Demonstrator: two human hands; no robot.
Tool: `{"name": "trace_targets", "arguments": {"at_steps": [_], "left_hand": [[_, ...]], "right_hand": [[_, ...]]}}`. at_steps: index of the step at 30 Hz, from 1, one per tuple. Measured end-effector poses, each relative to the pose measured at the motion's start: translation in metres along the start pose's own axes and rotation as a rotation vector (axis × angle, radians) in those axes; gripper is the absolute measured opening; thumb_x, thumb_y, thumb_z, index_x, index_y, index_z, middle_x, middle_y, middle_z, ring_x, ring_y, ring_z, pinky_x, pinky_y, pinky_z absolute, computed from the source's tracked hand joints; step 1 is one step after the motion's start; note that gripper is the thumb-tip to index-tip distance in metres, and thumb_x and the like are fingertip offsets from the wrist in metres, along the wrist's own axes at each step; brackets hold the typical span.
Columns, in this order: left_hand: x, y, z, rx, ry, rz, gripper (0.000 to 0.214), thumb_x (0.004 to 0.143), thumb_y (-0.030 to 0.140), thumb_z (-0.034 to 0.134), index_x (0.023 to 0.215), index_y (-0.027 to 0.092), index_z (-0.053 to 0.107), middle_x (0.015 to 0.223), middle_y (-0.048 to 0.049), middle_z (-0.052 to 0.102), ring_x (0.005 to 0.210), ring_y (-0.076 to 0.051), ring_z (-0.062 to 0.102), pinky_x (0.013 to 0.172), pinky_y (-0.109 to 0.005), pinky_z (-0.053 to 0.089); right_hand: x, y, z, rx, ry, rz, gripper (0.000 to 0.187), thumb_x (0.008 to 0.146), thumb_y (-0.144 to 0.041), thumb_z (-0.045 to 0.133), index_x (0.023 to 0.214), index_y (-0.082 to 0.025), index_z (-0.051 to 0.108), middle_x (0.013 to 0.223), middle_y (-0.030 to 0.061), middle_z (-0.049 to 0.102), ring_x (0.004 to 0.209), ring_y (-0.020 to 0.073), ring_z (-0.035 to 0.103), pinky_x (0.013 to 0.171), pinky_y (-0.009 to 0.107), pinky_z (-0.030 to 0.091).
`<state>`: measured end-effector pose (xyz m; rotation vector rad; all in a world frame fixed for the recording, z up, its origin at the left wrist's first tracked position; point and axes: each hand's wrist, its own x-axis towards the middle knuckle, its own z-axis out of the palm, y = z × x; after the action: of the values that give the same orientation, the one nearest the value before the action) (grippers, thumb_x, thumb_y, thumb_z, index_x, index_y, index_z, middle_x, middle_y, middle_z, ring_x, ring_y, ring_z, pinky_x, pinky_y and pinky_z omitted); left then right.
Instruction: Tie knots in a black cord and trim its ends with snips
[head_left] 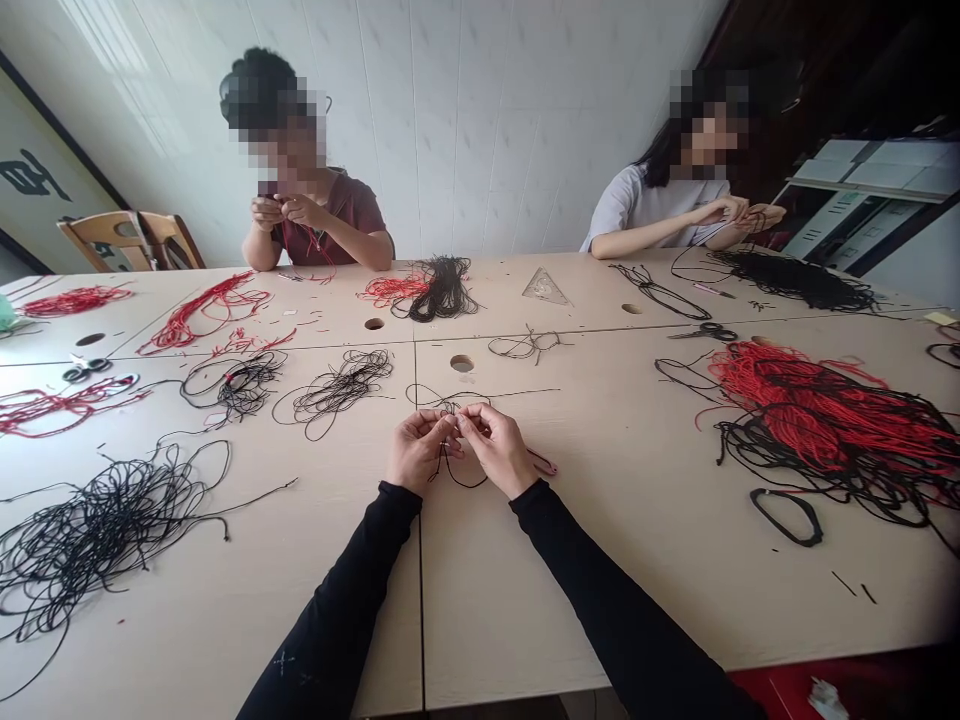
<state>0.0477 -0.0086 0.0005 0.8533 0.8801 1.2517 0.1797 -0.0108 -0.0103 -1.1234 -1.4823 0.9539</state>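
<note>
My left hand [421, 445] and my right hand [495, 440] meet over the middle of the table, thumbs and fingertips pinched close together on a thin black cord [444, 465]. Loops of that cord hang below the fingers, and a loose end runs off to the right behind them. Whatever knot lies between the fingertips is too small to make out. Partly hidden behind my right wrist, a pink-handled tool [543, 462] lies on the tabletop.
Black cord piles [112, 525] spread at left, with a red and black bundle [810, 410] at right. Scissors [709, 332] lie near that bundle; a clear triangle ruler [546, 287] sits farther back. Across the table [480, 600], two people [322, 215] [660, 205] handle cords.
</note>
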Motion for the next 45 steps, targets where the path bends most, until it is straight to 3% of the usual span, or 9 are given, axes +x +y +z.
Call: {"name": "trace_targets", "arguments": {"at_steps": [8, 15, 21, 25, 33, 45], "left_hand": [[-0.003, 0.004, -0.001, -0.032, -0.038, 0.086, 0.049, 0.065, 0.033, 0.081, 0.089, 0.022, 0.04, 0.063, 0.0019, 0.067, 0.049, -0.013, 0.06, 0.05, -0.029, 0.054], [-0.002, 0.003, 0.0, 0.018, -0.07, 0.068, 0.039, 0.066, 0.037, 0.079, 0.084, 0.016, 0.053, 0.065, 0.0005, 0.065, 0.05, -0.012, 0.061, 0.051, -0.028, 0.054], [-0.002, 0.002, 0.0, 0.025, -0.042, 0.044, 0.04, 0.063, 0.039, 0.081, 0.083, 0.013, 0.057, 0.064, -0.0013, 0.066, 0.053, -0.013, 0.062, 0.054, -0.03, 0.057], [-0.003, 0.003, -0.001, 0.022, -0.05, 0.035, 0.039, 0.068, 0.04, 0.077, 0.087, 0.011, 0.06, 0.068, -0.0041, 0.067, 0.057, -0.015, 0.065, 0.059, -0.032, 0.057], [-0.003, 0.005, -0.001, 0.004, -0.048, 0.017, 0.036, 0.066, 0.031, 0.077, 0.089, 0.01, 0.061, 0.072, -0.0069, 0.069, 0.062, -0.018, 0.067, 0.065, -0.036, 0.057], [-0.003, 0.003, -0.002, 0.013, -0.049, 0.05, 0.037, 0.067, 0.033, 0.078, 0.09, 0.012, 0.059, 0.071, -0.005, 0.068, 0.062, -0.017, 0.066, 0.064, -0.035, 0.058]], "right_hand": [[-0.001, -0.011, -0.001, 0.139, -0.085, 0.068, 0.028, 0.086, -0.042, 0.055, 0.091, -0.016, 0.063, 0.071, 0.0014, 0.061, 0.06, 0.0135, 0.056, 0.054, 0.025, 0.046], [-0.001, -0.014, -0.002, 0.25, -0.085, 0.082, 0.021, 0.084, -0.037, 0.057, 0.087, -0.017, 0.064, 0.067, -0.0017, 0.055, 0.058, 0.0109, 0.05, 0.055, 0.025, 0.043], [0.001, -0.01, -0.002, 0.249, -0.076, 0.103, 0.025, 0.083, -0.04, 0.058, 0.087, -0.016, 0.064, 0.068, -0.0006, 0.055, 0.059, 0.0111, 0.047, 0.056, 0.025, 0.042], [0.002, -0.008, -0.003, 0.23, -0.045, 0.103, 0.029, 0.082, -0.044, 0.059, 0.086, -0.016, 0.064, 0.07, 0.0003, 0.055, 0.059, 0.0107, 0.046, 0.056, 0.025, 0.042], [0.001, -0.009, -0.003, 0.215, -0.029, 0.116, 0.028, 0.081, -0.043, 0.058, 0.085, -0.016, 0.064, 0.073, 0.0015, 0.058, 0.059, 0.011, 0.047, 0.055, 0.024, 0.042], [0.002, -0.006, -0.003, 0.293, -0.025, 0.152, 0.026, 0.079, -0.039, 0.063, 0.09, -0.016, 0.066, 0.074, 0.0009, 0.06, 0.06, 0.0101, 0.047, 0.059, 0.025, 0.042]]}}
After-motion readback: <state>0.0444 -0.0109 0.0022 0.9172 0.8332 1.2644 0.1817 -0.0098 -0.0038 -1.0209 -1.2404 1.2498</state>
